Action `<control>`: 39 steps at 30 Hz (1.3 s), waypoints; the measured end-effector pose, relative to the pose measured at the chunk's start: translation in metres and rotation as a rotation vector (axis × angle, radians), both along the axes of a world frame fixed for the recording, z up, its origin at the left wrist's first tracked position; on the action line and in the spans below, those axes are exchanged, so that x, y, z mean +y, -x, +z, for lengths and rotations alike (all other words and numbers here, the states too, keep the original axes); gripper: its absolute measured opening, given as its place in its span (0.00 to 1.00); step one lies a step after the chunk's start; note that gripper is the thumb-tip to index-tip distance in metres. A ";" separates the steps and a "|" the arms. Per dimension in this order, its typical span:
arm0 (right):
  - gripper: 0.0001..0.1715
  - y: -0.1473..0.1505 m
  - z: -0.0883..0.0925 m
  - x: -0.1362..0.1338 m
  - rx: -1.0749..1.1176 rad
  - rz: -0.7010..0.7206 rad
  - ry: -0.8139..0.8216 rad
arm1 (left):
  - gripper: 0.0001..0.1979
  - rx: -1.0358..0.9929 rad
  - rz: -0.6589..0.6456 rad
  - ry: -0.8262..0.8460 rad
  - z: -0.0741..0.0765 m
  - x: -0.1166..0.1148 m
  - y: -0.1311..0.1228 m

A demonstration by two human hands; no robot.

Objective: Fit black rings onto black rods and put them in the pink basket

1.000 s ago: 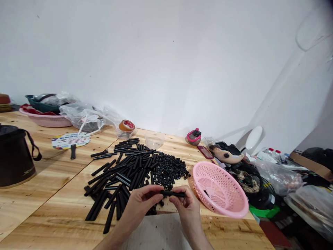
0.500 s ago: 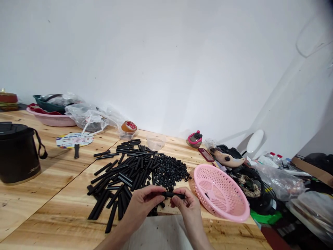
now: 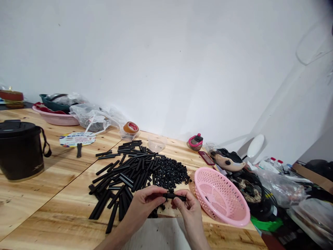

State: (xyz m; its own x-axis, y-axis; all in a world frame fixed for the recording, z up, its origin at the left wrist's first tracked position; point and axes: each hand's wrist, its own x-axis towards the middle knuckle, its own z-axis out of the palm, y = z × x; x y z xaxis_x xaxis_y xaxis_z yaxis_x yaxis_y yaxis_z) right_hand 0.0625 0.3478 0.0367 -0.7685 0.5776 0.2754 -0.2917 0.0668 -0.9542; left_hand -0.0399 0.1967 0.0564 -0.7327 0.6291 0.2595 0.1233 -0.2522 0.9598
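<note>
A short black tube (image 3: 170,196) lies level between my two hands, just above the near edge of the table. My left hand (image 3: 148,199) pinches its left end between thumb and fingertips; whether a small piece is also held there is hidden. My right hand (image 3: 188,203) is closed around the right part, thumb in front, with the tube's end showing past the fingers. Beyond and to the left spreads a loose heap of black tubes (image 3: 125,173). Right behind my hands lies a pile of small black pieces (image 3: 173,172).
A pink perforated basket (image 3: 223,198), with a small dark bit inside, stands right of my right hand. Farther back are a clear bowl (image 3: 156,144), a tape roll (image 3: 130,127) and a phone (image 3: 206,158). A black bucket (image 3: 20,151) and a fan (image 3: 77,139) are at left.
The view has shifted slightly, so the table things sit a little differently in the picture. Both hands keep their hold on the tube, with hardly any visible movement.
</note>
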 end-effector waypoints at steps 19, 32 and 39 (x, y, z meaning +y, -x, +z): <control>0.14 -0.001 -0.002 0.002 -0.013 0.078 -0.058 | 0.07 0.049 -0.020 0.033 -0.003 -0.002 0.000; 0.16 -0.005 -0.001 0.001 -0.030 0.181 0.028 | 0.09 0.005 -0.055 0.104 -0.009 -0.004 0.004; 0.18 -0.001 -0.009 0.000 -0.060 0.205 0.113 | 0.10 -0.104 -0.062 0.147 -0.007 -0.002 0.005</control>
State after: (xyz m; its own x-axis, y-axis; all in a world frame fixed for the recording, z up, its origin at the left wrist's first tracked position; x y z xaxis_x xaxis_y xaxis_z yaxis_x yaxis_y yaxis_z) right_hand 0.0634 0.3482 0.0281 -0.8860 0.4323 0.1676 -0.2302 -0.0964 -0.9684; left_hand -0.0448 0.1951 0.0491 -0.7098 0.6992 0.0859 0.0098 -0.1121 0.9937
